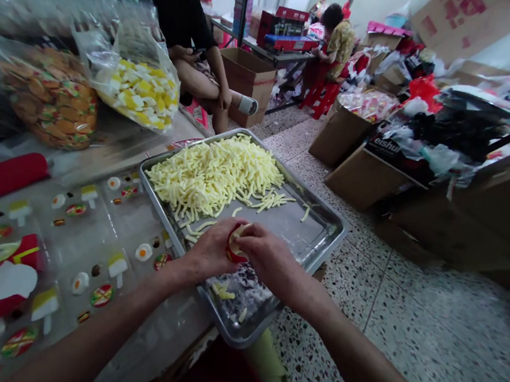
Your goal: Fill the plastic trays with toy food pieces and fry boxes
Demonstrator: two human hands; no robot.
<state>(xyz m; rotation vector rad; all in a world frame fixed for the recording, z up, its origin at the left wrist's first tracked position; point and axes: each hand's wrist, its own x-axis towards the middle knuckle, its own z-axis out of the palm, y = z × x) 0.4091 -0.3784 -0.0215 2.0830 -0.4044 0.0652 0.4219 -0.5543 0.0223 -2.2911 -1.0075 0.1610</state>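
While a clear bag (136,39) of yellow-and-white pieces (142,94) stands left of the metal tray (292,227) in the head view and cardboard boxes (366,179) stand to its right, pale sticks (219,176) lie heaped in its far part. Over its near part, the left hand (215,249) curls round a red cup (234,256); whether the right hand (269,257), fingers bunched at its mouth, pinches anything, I cannot tell.
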